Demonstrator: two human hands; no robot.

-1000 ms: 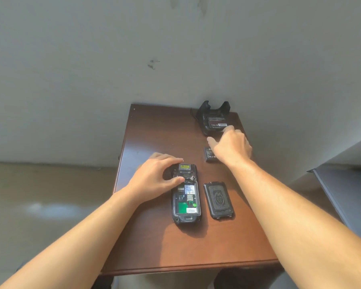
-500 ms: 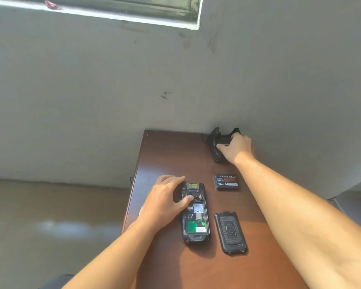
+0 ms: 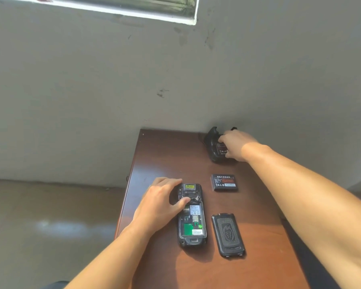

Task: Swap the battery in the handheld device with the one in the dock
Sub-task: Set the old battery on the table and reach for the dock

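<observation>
Nearest, the back cover point(image 3: 228, 235) is lying on the brown worktop point(image 3: 258, 257) beside the opened handheld device point(image 3: 191, 215), which the left hand point(image 3: 162, 202) is steadying with a loose grip, while beyond the loose battery point(image 3: 223, 182) the right hand point(image 3: 237, 145) is closing its grip on the docked battery point(image 3: 221, 148) in the charging dock point(image 3: 212, 147) by the wall.

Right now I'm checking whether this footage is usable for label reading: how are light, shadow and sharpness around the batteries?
Head view: warm light brightens the table near the device; the loose battery is sharp, its small print unreadable; the right hand hides most of the dock battery label; the back cover shows no glare; wide-angle bending at the edges.
</observation>
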